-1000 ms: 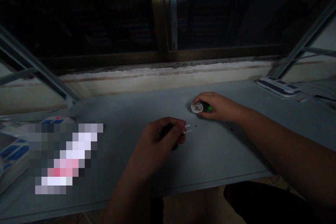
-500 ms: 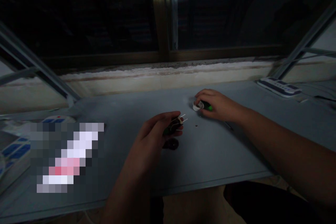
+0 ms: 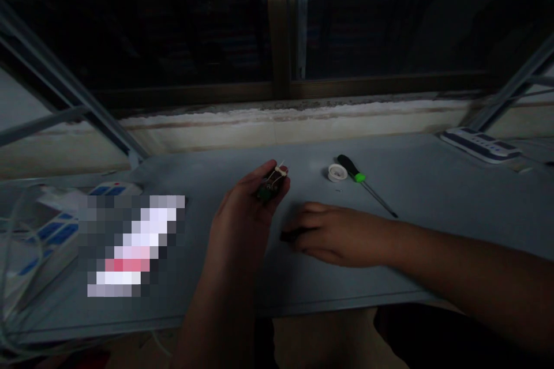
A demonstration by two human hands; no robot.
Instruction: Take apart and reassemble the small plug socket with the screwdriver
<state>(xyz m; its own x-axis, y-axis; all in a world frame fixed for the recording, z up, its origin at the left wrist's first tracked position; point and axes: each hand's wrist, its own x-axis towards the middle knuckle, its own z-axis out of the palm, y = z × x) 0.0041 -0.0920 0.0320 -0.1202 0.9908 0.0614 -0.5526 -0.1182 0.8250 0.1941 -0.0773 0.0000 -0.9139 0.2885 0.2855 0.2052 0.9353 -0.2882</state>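
My left hand [image 3: 249, 202] is closed round a small dark green part [image 3: 269, 187] with pale wires at its top, held above the grey table [image 3: 216, 282]. My right hand [image 3: 337, 233] has its fingers wrapped round a black piece [image 3: 294, 234] at the table surface, just right of my left hand. Beyond my right hand sits a round white cup-like part [image 3: 337, 172]. Beside it lies a screwdriver [image 3: 360, 177] with a black and green handle. A tiny metal piece [image 3: 339, 190] is in front of the white part.
At the back right is a white and dark power strip [image 3: 480, 145]. Power strips with blue sockets [image 3: 56, 230] and loose cables are at the left, beside a pixelated area. A window frame [image 3: 277, 29] rises behind the table.
My right hand has left the white part and moved toward me, onto the black piece. The screwdriver is now uncovered. My left hand has shifted slightly away from me with the green part.
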